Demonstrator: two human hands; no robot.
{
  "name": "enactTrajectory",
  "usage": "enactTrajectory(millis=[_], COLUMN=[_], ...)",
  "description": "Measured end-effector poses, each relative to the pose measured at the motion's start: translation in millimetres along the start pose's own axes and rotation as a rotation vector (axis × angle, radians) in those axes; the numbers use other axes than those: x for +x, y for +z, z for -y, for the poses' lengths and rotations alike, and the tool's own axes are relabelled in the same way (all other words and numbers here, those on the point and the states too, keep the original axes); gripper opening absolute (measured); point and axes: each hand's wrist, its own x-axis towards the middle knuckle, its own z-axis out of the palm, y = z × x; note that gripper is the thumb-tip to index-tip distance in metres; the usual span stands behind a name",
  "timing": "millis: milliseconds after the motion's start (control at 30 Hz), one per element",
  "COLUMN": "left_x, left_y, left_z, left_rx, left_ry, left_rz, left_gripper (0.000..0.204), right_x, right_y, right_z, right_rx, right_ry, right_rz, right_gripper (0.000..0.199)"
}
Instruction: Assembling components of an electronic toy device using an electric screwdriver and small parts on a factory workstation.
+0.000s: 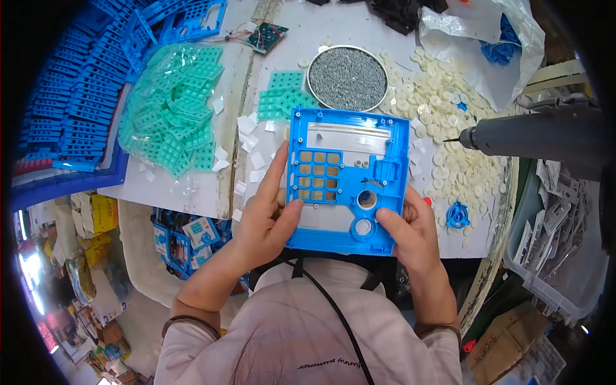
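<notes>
Between my two hands I hold a blue plastic casing panel [350, 221] over the front of the table, its inner side with screw posts facing up. It has a grid of square keypad holes, a long window near its far edge and round openings at the right. My left hand [266, 215] grips its left edge, thumb on top beside the grid. My right hand [414, 231] grips the lower right edge, thumb near the round openings. Just beyond the panel lie green rubber keypads [285, 96] and a round dish of small grey screws [347, 78].
An electric screwdriver [532, 138] hangs at the right, over many cream plastic discs [443, 102]. A bag of green keypads [173, 109] and stacked blue panels [70, 83] lie left. A clear bin [558, 256] stands right; a tub of assembled blue pieces [144, 240] sits below left.
</notes>
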Motion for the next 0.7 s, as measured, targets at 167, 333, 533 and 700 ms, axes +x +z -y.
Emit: enactTrajectory(millis=[167, 333, 533, 700], left_x=[-3.2, 1.9, 10.8, -2.3], left_y=[8.7, 6.6, -0.8, -5.5], left_z=[18.5, 9.3, 12.0, 11.1], left_rx=[0.110, 0.563, 0.705, 0.706], left_ry=[-0.047, -0.090, -0.043, -0.129], left_rz=[-0.054, -0.075, -0.083, -0.018], left_gripper=[0.073, 0.074, 0.072, 0.073], right_x=[7.7, 17.6, 30.8, 24.2], right_y=[-2.5, -10.6, -7.3, -5.7], right_z=[-5.9, 9.9, 15.8, 18.3], right_rx=[-0.155, -1.077, -1.293, -1.464], right_ry=[0.047, -0.083, -0.166, -0.184], right_rz=[-0.066, -0.080, -0.002, 0.057], right_gripper=[0.067, 0.082, 0.063, 0.062])
